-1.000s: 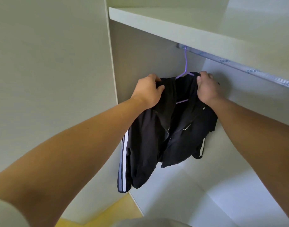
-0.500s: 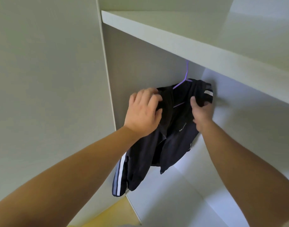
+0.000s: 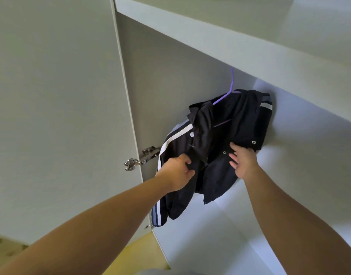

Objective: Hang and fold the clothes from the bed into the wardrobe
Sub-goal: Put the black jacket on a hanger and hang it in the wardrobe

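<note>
A black jacket with white and blue sleeve stripes hangs on a purple hanger inside the wardrobe. The hanger's hook goes up behind the shelf; the rail is hidden. My left hand grips the jacket's left front edge at about mid height. My right hand lies against the right front panel with its fingers spread and fairly straight, just below two metal snaps.
The open wardrobe door stands on the left, held by a metal hinge. The pale back wall and floor of the compartment lie behind and below the jacket. A yellow floor strip shows at the bottom.
Both hands have slid down from the jacket's collar and shoulders to its front panels. The right hand has let go and opened flat. The view has tilted, hiding the rail.
</note>
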The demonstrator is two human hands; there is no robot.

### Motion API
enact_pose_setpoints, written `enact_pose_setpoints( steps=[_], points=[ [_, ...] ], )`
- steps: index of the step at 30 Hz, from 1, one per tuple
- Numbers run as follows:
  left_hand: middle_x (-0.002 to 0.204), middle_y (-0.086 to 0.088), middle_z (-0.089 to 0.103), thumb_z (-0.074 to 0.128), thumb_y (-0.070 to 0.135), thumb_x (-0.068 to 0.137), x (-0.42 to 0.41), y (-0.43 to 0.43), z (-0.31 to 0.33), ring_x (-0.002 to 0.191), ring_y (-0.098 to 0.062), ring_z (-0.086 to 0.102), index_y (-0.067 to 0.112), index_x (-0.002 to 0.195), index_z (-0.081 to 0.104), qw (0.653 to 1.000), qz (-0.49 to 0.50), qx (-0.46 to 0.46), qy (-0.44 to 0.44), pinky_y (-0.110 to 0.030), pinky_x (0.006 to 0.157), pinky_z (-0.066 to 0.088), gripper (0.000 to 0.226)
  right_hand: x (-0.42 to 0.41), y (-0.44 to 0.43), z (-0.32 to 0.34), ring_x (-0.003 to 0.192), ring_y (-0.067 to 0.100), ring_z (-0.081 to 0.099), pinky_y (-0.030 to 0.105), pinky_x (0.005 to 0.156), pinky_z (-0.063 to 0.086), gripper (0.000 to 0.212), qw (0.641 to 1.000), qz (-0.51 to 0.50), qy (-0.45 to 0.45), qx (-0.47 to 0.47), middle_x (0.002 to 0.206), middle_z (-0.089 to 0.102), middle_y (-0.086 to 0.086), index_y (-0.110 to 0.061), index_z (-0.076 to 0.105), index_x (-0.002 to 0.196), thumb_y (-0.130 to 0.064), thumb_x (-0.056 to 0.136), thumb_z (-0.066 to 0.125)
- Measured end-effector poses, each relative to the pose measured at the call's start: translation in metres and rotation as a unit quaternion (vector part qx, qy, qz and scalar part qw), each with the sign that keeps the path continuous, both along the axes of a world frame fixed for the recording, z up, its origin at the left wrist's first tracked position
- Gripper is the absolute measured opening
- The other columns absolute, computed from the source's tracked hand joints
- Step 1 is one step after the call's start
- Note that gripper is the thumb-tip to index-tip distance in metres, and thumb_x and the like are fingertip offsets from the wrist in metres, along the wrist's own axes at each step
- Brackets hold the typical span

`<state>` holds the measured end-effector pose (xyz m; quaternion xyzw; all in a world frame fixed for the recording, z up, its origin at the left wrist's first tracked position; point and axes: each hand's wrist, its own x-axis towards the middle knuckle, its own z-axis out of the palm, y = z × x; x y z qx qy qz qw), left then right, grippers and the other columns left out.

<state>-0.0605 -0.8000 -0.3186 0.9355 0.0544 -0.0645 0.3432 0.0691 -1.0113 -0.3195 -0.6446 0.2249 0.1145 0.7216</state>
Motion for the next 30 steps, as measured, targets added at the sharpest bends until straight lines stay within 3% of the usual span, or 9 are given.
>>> enact_pose_setpoints(
  steps=[4, 7, 10, 14, 16, 20, 25, 28, 30],
  points=[
    [0.122, 0.001, 0.065, 0.061, 0.044, 0.097, 0.009, -0.011, -0.007, 0.108, -0.02, 0.064, 0.019, 0.141, 0.046, 1.0, 0.004, -0.027, 0.007, -0.032, 0.098, 0.052, 0.052, -0.011, 0.0, -0.009, 0.116, 0.015, 0.062, 0.041, 0.109, 0.045, 0.031, 0.999, 0.045, 0.018, -0.014, 0.125, 0.065, -0.003, -0.025, 0.059, 0.103, -0.024, 0.083, 0.083],
    [0.118, 0.001, 0.065, 0.062, 0.043, 0.097, 0.016, -0.02, -0.007, 0.104, -0.02, 0.063, 0.016, 0.137, 0.047, 0.999, 0.012, -0.047, 0.003, -0.03, 0.092, 0.051, 0.051, -0.017, 0.002, -0.02, 0.119, 0.016, 0.06, 0.041, 0.109, 0.046, 0.033, 0.997, 0.071, 0.032, -0.027, 0.127, 0.063, -0.002, -0.022, 0.06, 0.109, -0.023, 0.084, 0.081],
    [0.112, -0.001, 0.065, 0.061, 0.039, 0.098, 0.018, -0.027, -0.008, 0.102, -0.023, 0.063, 0.013, 0.129, 0.049, 0.999, 0.017, -0.051, 0.004, -0.033, 0.091, 0.052, 0.042, -0.023, 0.001, -0.028, 0.119, 0.02, 0.058, 0.042, 0.107, 0.048, 0.03, 0.999, 0.037, 0.017, -0.008, 0.133, 0.06, 0.007, -0.018, 0.056, 0.117, -0.024, 0.093, 0.073],
    [0.117, 0.0, 0.067, 0.061, 0.033, 0.097, 0.007, -0.024, -0.02, 0.107, -0.021, 0.063, 0.017, 0.138, 0.048, 0.997, 0.02, -0.061, 0.03, -0.033, 0.099, 0.051, 0.046, -0.037, 0.0, -0.032, 0.125, 0.04, 0.055, 0.042, 0.106, 0.049, 0.026, 0.999, -0.019, -0.006, -0.046, 0.137, 0.052, 0.028, -0.018, 0.049, 0.119, -0.032, 0.1, 0.06],
    [0.112, 0.0, 0.068, 0.061, 0.029, 0.097, -0.005, -0.018, -0.032, 0.103, -0.021, 0.064, 0.017, 0.134, 0.052, 0.997, 0.019, -0.064, 0.046, -0.033, 0.097, 0.052, 0.04, -0.045, 0.001, -0.033, 0.12, 0.043, 0.057, 0.047, 0.105, 0.049, 0.029, 0.994, -0.004, -0.037, -0.099, 0.13, 0.059, 0.024, -0.021, 0.048, 0.116, -0.04, 0.099, 0.06],
    [0.111, 0.0, 0.068, 0.06, 0.029, 0.097, -0.034, 0.001, -0.058, 0.1, -0.021, 0.065, 0.022, 0.125, 0.057, 0.993, 0.02, -0.071, 0.093, -0.029, 0.092, 0.053, 0.029, -0.061, -0.001, -0.04, 0.107, 0.025, 0.066, 0.048, 0.105, 0.049, 0.042, 0.977, 0.074, -0.068, -0.186, 0.098, 0.068, -0.003, -0.02, 0.05, 0.121, -0.035, 0.089, 0.074],
    [0.116, -0.001, 0.066, 0.058, 0.03, 0.097, -0.075, 0.016, -0.084, 0.103, -0.02, 0.064, 0.023, 0.121, 0.062, 0.988, 0.049, -0.094, 0.115, -0.026, 0.085, 0.052, 0.024, -0.1, 0.001, -0.069, 0.094, 0.021, 0.068, 0.044, 0.099, 0.053, 0.03, 0.968, 0.087, 0.003, -0.237, 0.098, 0.068, 0.001, -0.018, 0.061, 0.115, -0.02, 0.089, 0.075],
    [0.12, 0.001, 0.065, 0.057, 0.031, 0.099, -0.098, 0.019, -0.104, 0.105, -0.02, 0.064, 0.023, 0.123, 0.061, 0.984, 0.054, -0.107, 0.129, -0.027, 0.089, 0.053, 0.025, -0.118, 0.002, -0.099, 0.103, 0.031, 0.068, 0.041, 0.092, 0.055, 0.031, 0.967, 0.088, 0.093, -0.22, 0.104, 0.067, 0.012, -0.012, 0.062, 0.12, -0.016, 0.091, 0.072],
    [0.119, -0.001, 0.065, 0.058, 0.031, 0.099, -0.109, 0.019, -0.122, 0.104, -0.021, 0.064, 0.023, 0.123, 0.06, 0.98, 0.083, -0.122, 0.137, -0.026, 0.088, 0.054, 0.025, -0.126, 0.003, -0.122, 0.103, 0.028, 0.064, 0.039, 0.089, 0.052, 0.031, 0.963, 0.089, 0.148, -0.206, 0.112, 0.064, 0.013, -0.013, 0.058, 0.124, -0.011, 0.095, 0.067]
  ],
)
